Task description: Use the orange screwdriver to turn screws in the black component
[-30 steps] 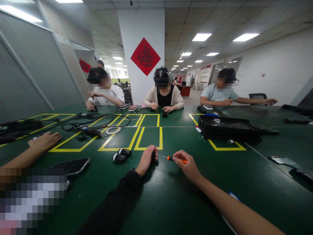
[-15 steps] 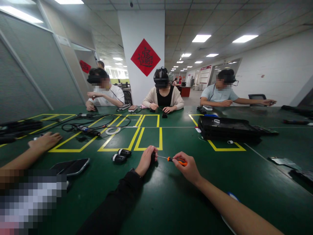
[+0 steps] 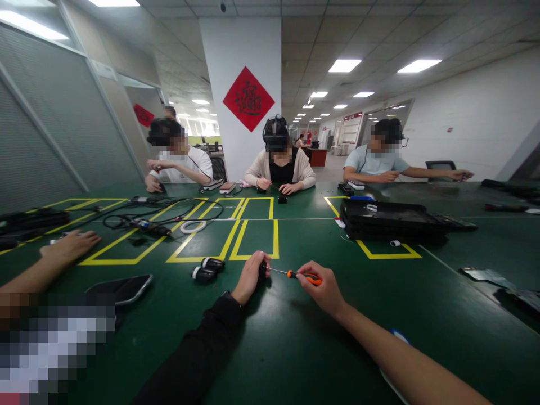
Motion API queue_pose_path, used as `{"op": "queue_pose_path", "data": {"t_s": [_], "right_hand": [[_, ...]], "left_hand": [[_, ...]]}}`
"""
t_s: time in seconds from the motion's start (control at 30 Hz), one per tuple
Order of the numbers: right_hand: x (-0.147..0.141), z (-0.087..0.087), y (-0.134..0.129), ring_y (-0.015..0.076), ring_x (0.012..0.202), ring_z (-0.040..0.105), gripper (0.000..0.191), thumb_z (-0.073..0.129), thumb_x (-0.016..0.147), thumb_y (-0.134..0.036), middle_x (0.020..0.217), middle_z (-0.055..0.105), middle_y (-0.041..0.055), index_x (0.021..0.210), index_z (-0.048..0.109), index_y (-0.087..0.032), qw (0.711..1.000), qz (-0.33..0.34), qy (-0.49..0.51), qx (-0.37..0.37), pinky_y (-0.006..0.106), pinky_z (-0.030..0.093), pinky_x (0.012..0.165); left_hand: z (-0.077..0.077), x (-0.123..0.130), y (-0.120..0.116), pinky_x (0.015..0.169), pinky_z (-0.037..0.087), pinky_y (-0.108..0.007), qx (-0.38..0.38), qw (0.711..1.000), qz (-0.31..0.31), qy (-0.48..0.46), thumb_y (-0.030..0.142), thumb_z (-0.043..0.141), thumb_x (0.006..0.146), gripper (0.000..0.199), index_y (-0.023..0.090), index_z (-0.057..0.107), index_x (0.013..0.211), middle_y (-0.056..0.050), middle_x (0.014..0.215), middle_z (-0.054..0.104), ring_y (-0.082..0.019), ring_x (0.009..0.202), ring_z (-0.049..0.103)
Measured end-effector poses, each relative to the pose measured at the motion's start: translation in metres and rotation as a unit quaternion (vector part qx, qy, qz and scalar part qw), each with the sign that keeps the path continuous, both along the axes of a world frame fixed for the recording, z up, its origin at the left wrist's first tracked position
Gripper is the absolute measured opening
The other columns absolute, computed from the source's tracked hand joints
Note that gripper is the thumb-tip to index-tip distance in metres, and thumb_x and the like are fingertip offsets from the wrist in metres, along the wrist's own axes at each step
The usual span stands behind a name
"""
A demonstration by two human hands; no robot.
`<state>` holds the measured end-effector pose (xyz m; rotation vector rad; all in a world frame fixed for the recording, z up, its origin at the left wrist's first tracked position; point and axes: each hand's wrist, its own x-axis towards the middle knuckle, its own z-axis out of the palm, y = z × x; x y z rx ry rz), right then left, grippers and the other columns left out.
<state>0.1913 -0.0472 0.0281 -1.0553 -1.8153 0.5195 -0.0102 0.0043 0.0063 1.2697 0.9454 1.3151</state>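
My left hand [image 3: 252,275] is closed around a small black object [image 3: 264,269], mostly hidden by the fingers, so its kind does not show. In my right hand [image 3: 323,287] is a screwdriver [image 3: 310,277] with an orange and black handle, gripped between thumb and fingers. Its thin shaft points left, and the tip reaches the black object; whether it sits in a screw is too small to tell. Left of my left hand lie two black pieces with white bands [image 3: 207,269] on the green table [image 3: 278,349].
A phone [image 3: 122,289] and another person's hand [image 3: 73,243] are at the left. Black cables [image 3: 152,225] and a white ring [image 3: 193,226] lie farther back. Stacked black trays [image 3: 392,219] stand at the right. Several people with headsets sit across the table.
The whole view has shifted slightly. Both hands keep nearly the same pose, with the screwdriver tip still at the black object.
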Motion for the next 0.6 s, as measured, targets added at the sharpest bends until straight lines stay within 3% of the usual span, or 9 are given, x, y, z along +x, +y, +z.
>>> {"op": "queue_pose_path", "data": {"t_s": [0.6], "right_hand": [[0.0011, -0.0025, 0.0017, 0.0118, 0.061, 0.055, 0.012, 0.053, 0.08, -0.029, 0.073, 0.06, 0.0005, 0.08, 0.057, -0.018, 1.0, 0.01, -0.012, -0.006, 0.022, 0.041, 0.058]], "left_hand": [[0.0007, 0.0002, -0.0021, 0.049, 0.041, -0.021, 0.004, 1.0, -0.009, -0.002, 0.046, 0.04, 0.082, 0.033, 0.016, 0.052, 0.078, 0.001, 0.063, 0.052, -0.009, 0.051, 0.05]]}}
